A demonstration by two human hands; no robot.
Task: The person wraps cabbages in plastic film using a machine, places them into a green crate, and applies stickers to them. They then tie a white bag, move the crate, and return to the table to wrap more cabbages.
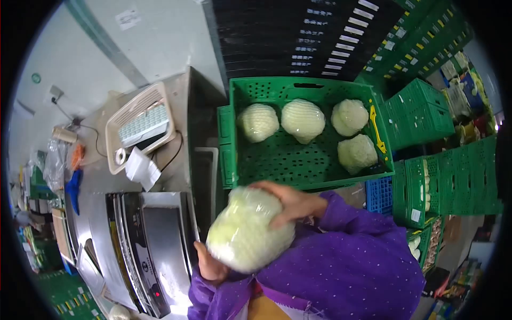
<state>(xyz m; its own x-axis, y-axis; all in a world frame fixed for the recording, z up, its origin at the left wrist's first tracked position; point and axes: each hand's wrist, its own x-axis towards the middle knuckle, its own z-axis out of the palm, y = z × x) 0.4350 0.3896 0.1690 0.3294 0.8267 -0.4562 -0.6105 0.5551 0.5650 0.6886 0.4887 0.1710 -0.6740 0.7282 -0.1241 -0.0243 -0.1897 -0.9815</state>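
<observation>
A pale green cabbage (249, 234) wrapped in shiny clear film is held between my two hands, in front of my body. My right hand (293, 202) grips its upper right side, fingers over the top. Against its lower left side, my left hand (212, 264) supports it with the thumb up; some of its fingers are hidden. Beyond them stands a green crate (282, 165) with several similar wrapped heads inside. Two of these, a left head (258, 122) and a middle head (303, 120), lie along the back; others sit at the right.
At the left, a metal wrapping machine (162, 240) shows a red light. A beige basket (112, 141) with a keyboard-like item (144, 125) and papers rests on the metal table (96, 181). Stacked green crates (421, 112) stand at the right, near a blue crate (378, 194).
</observation>
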